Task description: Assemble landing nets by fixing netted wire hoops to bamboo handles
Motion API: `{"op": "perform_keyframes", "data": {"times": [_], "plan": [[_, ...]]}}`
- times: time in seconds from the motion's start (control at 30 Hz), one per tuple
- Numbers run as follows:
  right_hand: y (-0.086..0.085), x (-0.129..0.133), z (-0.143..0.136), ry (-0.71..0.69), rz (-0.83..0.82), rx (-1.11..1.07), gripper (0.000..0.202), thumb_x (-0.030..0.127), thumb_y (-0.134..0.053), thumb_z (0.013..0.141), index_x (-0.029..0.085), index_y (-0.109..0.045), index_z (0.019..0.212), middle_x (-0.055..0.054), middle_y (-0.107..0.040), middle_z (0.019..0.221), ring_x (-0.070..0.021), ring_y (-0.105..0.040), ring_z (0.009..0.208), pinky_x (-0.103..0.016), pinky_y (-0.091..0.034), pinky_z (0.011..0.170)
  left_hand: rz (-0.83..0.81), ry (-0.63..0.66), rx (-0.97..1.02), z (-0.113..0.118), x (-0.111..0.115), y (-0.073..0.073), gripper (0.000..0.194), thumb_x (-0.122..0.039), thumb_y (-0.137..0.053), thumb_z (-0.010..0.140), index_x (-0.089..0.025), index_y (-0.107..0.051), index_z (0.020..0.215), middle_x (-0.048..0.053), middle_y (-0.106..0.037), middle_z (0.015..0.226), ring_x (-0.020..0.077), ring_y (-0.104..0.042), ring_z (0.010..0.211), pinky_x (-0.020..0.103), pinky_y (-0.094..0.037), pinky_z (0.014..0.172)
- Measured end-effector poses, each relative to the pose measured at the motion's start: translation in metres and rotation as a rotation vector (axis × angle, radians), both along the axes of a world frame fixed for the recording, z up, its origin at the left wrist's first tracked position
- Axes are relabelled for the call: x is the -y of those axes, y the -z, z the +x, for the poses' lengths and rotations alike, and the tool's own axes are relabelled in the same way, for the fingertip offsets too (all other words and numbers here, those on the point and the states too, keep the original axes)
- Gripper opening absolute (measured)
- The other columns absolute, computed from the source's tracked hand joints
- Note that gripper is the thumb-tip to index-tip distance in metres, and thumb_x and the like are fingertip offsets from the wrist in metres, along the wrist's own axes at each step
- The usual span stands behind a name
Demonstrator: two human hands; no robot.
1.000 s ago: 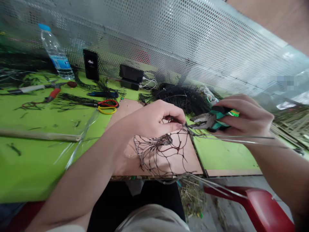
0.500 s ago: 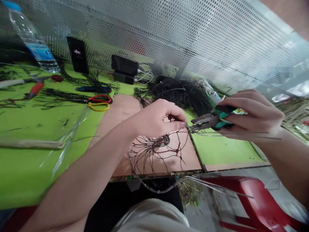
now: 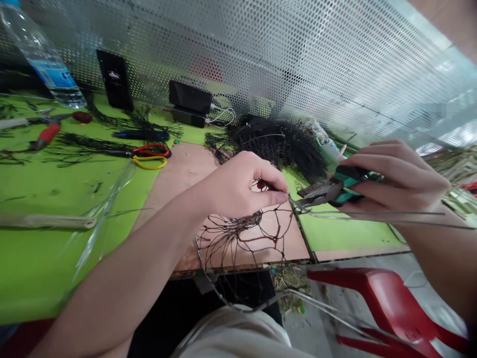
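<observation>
while wire (image 3: 304, 210) is pinched by the left hand (image 3: 242, 186), ends pointing toward three o'clock, pliers (image 3: 323, 191) are gripped by the right hand (image 3: 400, 176), nearer those ends.

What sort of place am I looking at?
Probably a craft workshop: a green table holds scissors and a pile of dark strands, the right hand grips pliers, and knotted netting is at the left hand.
</observation>
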State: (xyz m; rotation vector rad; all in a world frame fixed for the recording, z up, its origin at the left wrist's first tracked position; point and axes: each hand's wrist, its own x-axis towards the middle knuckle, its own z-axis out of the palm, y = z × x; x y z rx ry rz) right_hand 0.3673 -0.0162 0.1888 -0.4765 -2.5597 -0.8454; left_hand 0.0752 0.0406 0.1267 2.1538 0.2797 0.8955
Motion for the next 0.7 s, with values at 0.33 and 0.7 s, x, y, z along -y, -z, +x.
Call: {"op": "perform_keyframes", "data": {"times": [0.33, 0.7], "plan": [[-0.0057, -0.0020, -0.0002, -0.049, 0.170, 0.145, 0.030, 0.042, -0.073, 0.082, 0.023, -0.050, 0.074, -0.009, -0.072, 0.107, -0.0257, -0.067, 0.086, -0.044, -0.054, 0.067, 0.003, 0.070, -0.045, 0.0017, 0.0001, 0.0014, 0.012, -0.020, -0.065, 0.087, -0.018, -0.075, 0.081, 0.000, -0.072, 0.076, 0.0125, -0.065, 0.072, 0.027, -0.052, 0.077], [-0.0048, -0.0078, 0.0031, -0.198, 0.204, 0.212, 0.022, 0.040, -0.070, 0.083, 0.022, -0.058, 0.080, -0.011, -0.072, 0.103, -0.0261, -0.068, 0.082, -0.044, -0.053, 0.061, -0.005, 0.138, -0.119, 0.0075, -0.0021, 0.0035, 0.020, -0.015, -0.055, 0.090, -0.014, -0.068, 0.076, -0.002, -0.064, 0.069, 0.0088, -0.055, 0.067, 0.023, -0.044, 0.071]]}}
